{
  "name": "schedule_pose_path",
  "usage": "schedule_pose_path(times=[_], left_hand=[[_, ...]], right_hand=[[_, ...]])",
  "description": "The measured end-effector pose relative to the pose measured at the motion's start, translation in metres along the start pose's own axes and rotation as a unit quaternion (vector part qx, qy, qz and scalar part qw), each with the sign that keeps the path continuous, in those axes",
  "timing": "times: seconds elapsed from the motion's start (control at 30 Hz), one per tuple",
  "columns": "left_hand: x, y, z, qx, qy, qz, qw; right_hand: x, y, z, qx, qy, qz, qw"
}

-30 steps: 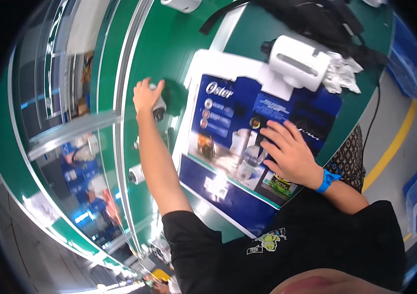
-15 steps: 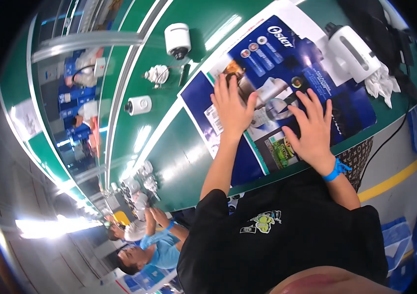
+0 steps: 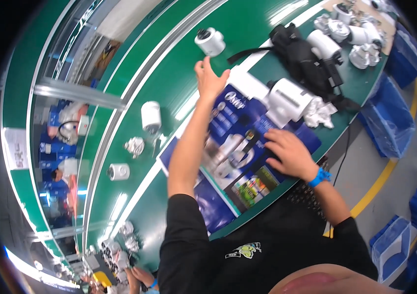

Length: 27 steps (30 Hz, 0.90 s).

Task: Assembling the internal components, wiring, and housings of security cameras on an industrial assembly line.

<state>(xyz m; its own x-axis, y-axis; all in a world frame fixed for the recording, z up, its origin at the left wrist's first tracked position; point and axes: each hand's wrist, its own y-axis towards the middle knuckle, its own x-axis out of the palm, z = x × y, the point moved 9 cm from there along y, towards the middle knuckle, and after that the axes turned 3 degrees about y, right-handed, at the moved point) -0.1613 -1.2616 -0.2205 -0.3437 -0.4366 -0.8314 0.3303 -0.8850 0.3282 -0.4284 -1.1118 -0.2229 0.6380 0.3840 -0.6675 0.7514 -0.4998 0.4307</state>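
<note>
A large blue printed cardboard sheet (image 3: 240,147) lies on the green table in front of me, with pictures on its surface. My left hand (image 3: 211,81) reaches past its far edge, fingers apart and holding nothing. Just beyond its fingertips sits a white cylindrical appliance housing (image 3: 210,43) with a black end; a small gap seems to separate them. My right hand (image 3: 291,154) rests on the right part of the sheet, fingers spread and grasping nothing. Beside that hand lies a white housing with a handle (image 3: 289,100), next to a crumpled white bag (image 3: 319,111).
On the green conveyor stand another white housing (image 3: 151,116), a bundled white cord (image 3: 134,146) and a smaller white part (image 3: 118,171). A black bag (image 3: 304,59) lies at the far right, near several white parts. Blue bins (image 3: 390,117) stand beyond the table's right edge.
My left hand has left the sheet and stretched far forward toward a white housing. My right hand stays on the sheet. The view has swung rightward, bringing the black bag and more parts in.
</note>
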Motion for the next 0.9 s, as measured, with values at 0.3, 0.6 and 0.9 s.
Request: schedule_pose_path(times=[0.3, 0.6, 0.9], left_hand=[[0.036, 0.151, -0.042, -0.060, 0.263, -0.014, 0.963], [-0.036, 0.071, 0.002, 0.102, 0.086, 0.114, 0.984], [-0.083, -0.144, 0.049, 0.075, 0.002, 0.165, 0.983]], right_hand=[[0.000, -0.005, 0.008, 0.027, 0.064, 0.040, 0.997], [-0.006, -0.012, 0.020, 0.031, 0.082, 0.044, 0.995], [-0.007, 0.006, 0.015, 0.031, 0.082, 0.022, 0.996]])
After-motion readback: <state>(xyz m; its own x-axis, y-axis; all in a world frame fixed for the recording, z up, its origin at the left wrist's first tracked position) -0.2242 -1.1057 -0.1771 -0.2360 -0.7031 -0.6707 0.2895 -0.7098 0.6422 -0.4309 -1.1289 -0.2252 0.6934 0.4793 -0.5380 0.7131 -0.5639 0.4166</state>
